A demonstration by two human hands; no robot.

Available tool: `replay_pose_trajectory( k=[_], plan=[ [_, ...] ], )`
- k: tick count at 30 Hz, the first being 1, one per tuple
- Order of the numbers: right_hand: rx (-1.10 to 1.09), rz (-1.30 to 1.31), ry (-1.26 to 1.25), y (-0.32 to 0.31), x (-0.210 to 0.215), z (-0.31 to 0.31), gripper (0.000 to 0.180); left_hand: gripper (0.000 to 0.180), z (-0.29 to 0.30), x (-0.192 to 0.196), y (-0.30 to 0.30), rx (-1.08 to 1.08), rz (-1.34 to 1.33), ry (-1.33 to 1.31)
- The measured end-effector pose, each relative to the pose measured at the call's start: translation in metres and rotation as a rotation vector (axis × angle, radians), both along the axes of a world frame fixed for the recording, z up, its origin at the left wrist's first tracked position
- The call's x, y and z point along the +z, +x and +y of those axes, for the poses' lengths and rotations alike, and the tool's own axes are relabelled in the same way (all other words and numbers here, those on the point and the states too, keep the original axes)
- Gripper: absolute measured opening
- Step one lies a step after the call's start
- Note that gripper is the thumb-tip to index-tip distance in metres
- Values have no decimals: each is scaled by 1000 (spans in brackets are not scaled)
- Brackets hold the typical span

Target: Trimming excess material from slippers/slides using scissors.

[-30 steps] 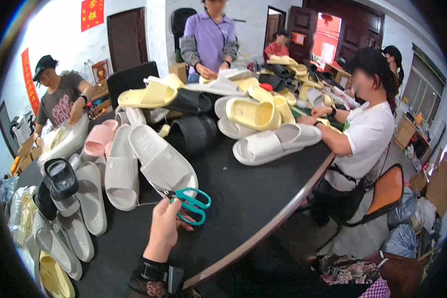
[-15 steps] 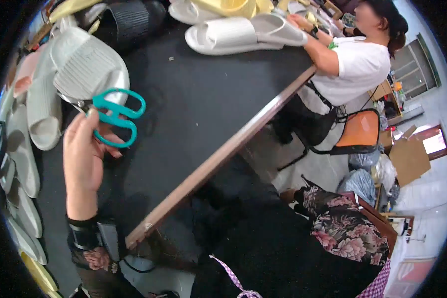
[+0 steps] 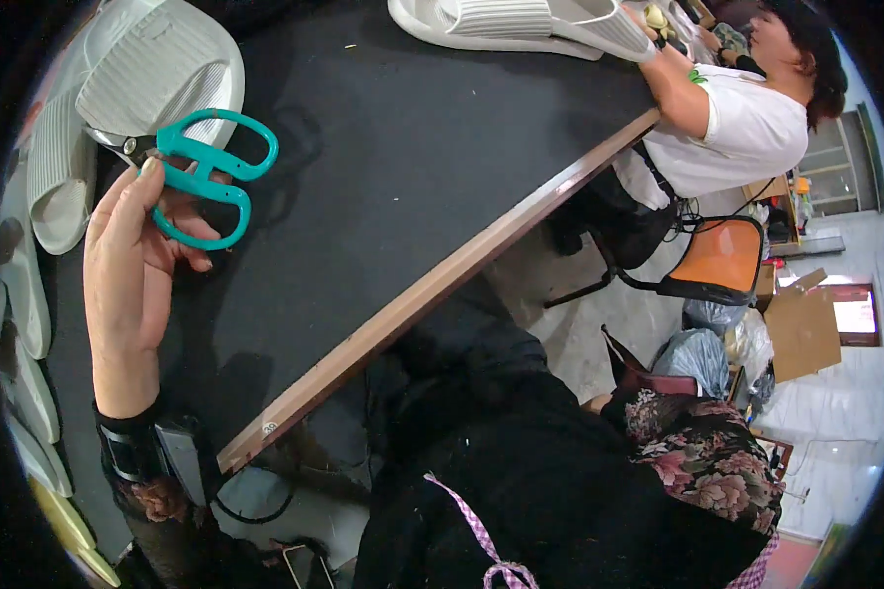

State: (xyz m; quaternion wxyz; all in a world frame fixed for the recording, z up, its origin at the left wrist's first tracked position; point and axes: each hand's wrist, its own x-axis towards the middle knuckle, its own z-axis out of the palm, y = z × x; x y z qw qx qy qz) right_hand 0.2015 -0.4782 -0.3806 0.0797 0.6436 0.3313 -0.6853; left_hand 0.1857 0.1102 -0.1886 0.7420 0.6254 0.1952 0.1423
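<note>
My left hand (image 3: 133,275) is closed around scissors with teal handles (image 3: 206,162). The thumb presses near the pivot, and the two handle loops point right, away from the palm. The blades reach toward a pale grey ribbed slide sandal (image 3: 152,93) just beyond, and their tips are hard to make out. Another grey slide (image 3: 59,182) lies left of the hand. Only a sliver of my right hand (image 3: 595,402) shows past the end of its floral sleeve, low beside my body; its fingers are hidden.
The dark tabletop (image 3: 363,177) ends at a wooden edge (image 3: 442,280) running diagonally. More slides (image 3: 29,294) line the left side, and a white pair (image 3: 501,25) lies at the far edge. Beyond sit a co-worker in white (image 3: 737,128), an orange chair (image 3: 722,255) and plastic bags (image 3: 697,363).
My left hand has shifted left and slightly up in the picture with the scissors. The view has moved too: the slides at the far side have slid toward the top edge.
</note>
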Motion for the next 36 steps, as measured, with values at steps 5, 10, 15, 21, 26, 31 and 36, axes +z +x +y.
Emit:
replay_pose_trajectory(
  k=[5,10,15,21,26,31,36],
  plan=[
    [46,-54,31,7,21,19,27,25,1,5,-2,-23,-11,9],
    [81,-100,59,15,26,32,28,25,7,-2,3,-65,-11,6],
    [92,-163,90,16,28,38,29,25,9,2,-1,-59,-4,-2],
    [494,-147,-33,39,68,92,21,25,11,0,-5,-72,-2,10],
    [597,-476,481,54,40,68,9,24,8,-3,-2,-96,-15,-6],
    [555,-658,805,53,31,73,8,23,9,-4,-4,-51,18,19],
    [614,-699,686,51,11,54,9,25,15,-9,-5,-105,10,60]
  ],
)
